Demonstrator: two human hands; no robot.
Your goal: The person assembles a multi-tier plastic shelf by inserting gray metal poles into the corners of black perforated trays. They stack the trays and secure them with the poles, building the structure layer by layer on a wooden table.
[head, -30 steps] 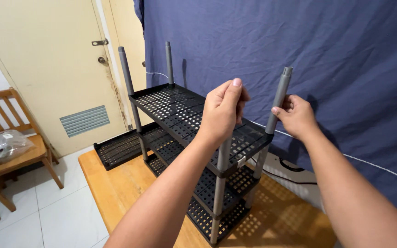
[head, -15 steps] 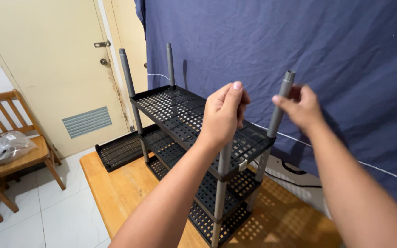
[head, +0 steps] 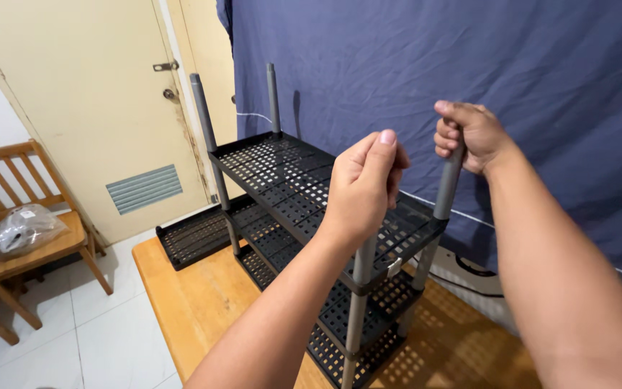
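Below, each hand grips a grey post of the black rack (head: 304, 194): left hand (head: 365, 187) nearer, right hand (head: 469, 133) beyond.

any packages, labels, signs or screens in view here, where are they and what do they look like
Clear plastic bag: lies crumpled on the wooden chair at far left, see-through, dark contents inside.
Small white label: stuck on top of that bag, rectangular.
Small white tag: on the near front corner of the black rack, pale and oblong.
No signs or screens in view.
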